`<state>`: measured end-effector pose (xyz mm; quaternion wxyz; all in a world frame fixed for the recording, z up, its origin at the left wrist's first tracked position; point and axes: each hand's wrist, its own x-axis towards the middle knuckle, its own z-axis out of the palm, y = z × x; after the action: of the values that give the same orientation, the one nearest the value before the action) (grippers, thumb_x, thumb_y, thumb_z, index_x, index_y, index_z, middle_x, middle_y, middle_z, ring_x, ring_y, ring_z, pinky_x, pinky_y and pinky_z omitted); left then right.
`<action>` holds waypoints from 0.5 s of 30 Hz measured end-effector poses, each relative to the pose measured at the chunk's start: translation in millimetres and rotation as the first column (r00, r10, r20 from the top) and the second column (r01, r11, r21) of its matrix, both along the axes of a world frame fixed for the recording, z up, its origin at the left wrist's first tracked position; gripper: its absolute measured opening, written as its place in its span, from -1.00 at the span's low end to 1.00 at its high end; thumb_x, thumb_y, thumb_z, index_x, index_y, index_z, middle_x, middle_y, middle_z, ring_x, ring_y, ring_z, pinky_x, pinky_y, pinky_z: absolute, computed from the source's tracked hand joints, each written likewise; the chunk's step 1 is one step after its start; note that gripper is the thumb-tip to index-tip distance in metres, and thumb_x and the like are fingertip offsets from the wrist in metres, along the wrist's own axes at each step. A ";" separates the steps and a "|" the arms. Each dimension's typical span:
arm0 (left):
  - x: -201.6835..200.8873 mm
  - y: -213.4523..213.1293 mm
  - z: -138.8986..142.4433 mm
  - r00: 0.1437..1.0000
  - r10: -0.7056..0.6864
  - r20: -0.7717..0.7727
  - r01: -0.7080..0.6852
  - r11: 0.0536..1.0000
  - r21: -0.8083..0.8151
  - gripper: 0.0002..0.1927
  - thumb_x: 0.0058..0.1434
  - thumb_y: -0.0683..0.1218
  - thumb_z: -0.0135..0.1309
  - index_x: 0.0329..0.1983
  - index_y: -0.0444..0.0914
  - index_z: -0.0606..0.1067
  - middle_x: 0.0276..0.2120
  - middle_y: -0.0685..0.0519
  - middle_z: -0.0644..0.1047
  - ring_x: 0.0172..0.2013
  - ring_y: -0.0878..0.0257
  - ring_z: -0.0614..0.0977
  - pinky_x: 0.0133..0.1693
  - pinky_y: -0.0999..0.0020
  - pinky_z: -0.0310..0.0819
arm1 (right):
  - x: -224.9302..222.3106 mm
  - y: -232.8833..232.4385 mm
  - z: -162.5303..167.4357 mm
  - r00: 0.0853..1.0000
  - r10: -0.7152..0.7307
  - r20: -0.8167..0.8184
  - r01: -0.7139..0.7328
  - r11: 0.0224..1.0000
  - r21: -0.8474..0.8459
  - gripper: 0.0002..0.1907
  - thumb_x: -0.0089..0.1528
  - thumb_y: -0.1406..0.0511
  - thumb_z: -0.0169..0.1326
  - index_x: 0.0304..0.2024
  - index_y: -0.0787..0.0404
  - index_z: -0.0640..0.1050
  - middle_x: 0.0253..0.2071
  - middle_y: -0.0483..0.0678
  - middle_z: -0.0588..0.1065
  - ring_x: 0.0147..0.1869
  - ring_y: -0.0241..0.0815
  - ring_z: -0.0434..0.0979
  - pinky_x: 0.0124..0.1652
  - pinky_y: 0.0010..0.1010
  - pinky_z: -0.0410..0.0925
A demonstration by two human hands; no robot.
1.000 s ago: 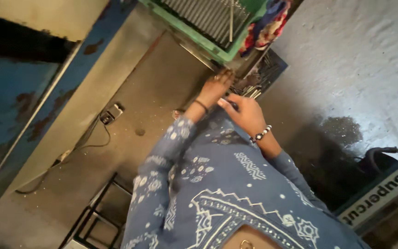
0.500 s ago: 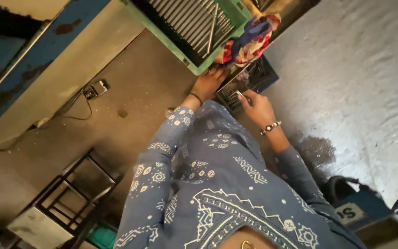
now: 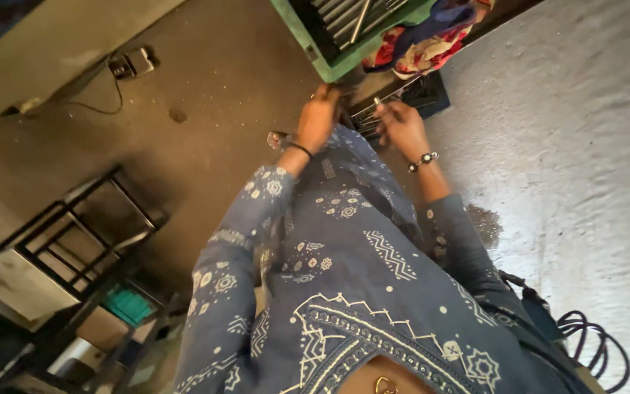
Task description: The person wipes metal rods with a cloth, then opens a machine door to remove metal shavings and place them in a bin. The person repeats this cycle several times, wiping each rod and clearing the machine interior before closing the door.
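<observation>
- So, I'm standing over the floor, both arms stretched down to a dark wire rack (image 3: 395,109) lying just below a green-framed grille (image 3: 329,36).
- My left hand (image 3: 320,117) is curled round the rack's near corner, right by the green frame's edge. It looks like a grip, though the fingers are partly hidden.
- My right hand (image 3: 400,124) is closed on a thin metal rod (image 3: 375,104) of the rack, thumb on top.
- A bunched red and blue cloth (image 3: 421,36) sits just beyond, touching the frame.
- My guess: I'm at the grab-and-settle stage, getting a hold on both sides.
- Next move probably needs an even lift with both hands so the rack doesn't snag the cloth or the frame.
</observation>
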<state>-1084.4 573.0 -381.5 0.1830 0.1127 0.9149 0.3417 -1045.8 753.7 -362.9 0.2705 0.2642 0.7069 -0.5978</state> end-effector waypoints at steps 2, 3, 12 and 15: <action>13.1 2.8 3.3 0.980 0.197 -0.031 -0.180 0.944 0.278 -0.73 0.27 -0.22 0.13 0.03 -0.20 0.55 -0.02 -0.10 0.53 -0.09 -0.04 0.61 -0.05 0.18 0.52 | 1.6 -1.0 -7.0 0.988 -0.093 0.127 0.109 0.986 -0.124 -0.70 0.40 0.12 -0.03 -0.16 0.22 0.53 -0.50 -0.11 0.50 -0.58 -0.28 0.49 -0.62 -0.47 0.26; 17.6 3.8 3.9 0.956 0.293 -0.033 -0.254 0.875 0.411 -0.74 0.28 -0.22 0.16 0.03 -0.19 0.56 -0.08 -0.08 0.55 -0.08 -0.01 0.63 -0.04 0.21 0.54 | 2.0 -1.8 -10.1 0.985 -0.081 0.154 0.104 0.983 -0.150 -0.72 0.40 0.13 -0.03 -0.14 0.21 0.53 -0.50 -0.10 0.50 -0.58 -0.28 0.50 -0.62 -0.47 0.27; 29.0 -1.2 2.6 0.970 0.234 -0.062 -0.183 0.877 0.444 -0.70 0.22 -0.22 0.19 0.04 -0.16 0.61 -0.14 -0.04 0.57 -0.16 0.01 0.66 -0.11 0.22 0.58 | 4.2 -20.7 1.1 0.974 -0.110 0.198 0.179 0.911 -0.372 -0.69 0.43 0.15 -0.11 -0.14 0.24 0.53 -0.47 -0.09 0.47 -0.56 -0.29 0.43 -0.61 -0.49 0.22; 31.9 -6.6 0.5 0.944 0.256 -0.207 -0.111 0.839 0.533 -0.73 0.27 -0.24 0.16 0.03 -0.19 0.58 0.01 -0.07 0.59 -0.05 -0.02 0.66 -0.04 0.24 0.59 | 2.7 -27.4 11.1 0.966 -0.092 0.240 0.189 0.888 -0.419 -0.71 0.43 0.16 -0.12 -0.14 0.23 0.50 -0.48 -0.13 0.42 -0.58 -0.34 0.33 -0.63 -0.53 0.13</action>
<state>-1052.5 566.5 -380.9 -0.0140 0.1137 0.8131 0.5707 -1043.1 726.3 -351.7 0.3529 0.3098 0.5002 -0.7276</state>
